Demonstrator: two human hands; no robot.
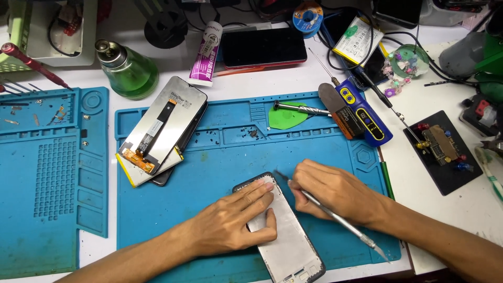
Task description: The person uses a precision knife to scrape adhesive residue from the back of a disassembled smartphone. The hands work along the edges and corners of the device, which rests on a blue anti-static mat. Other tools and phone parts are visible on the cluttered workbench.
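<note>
Head view: your left hand (230,222) presses flat on phone frame (280,230), lower centre of blue mat (220,157); fingers spread, not gripping. Your right hand (335,191) fingers clenched on metal scraper tool (340,220), tip at frame's top edge. Risk: tip slips toward left fingertips (264,187), or gouges frame if you push hard. Display panel (157,128) lies loose upper left; elbow sweep could knock it.

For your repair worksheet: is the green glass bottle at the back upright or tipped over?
Upright. The green glass bottle stands on its base on the white bench, metal cap uppermost, just behind the blue mat.
</note>
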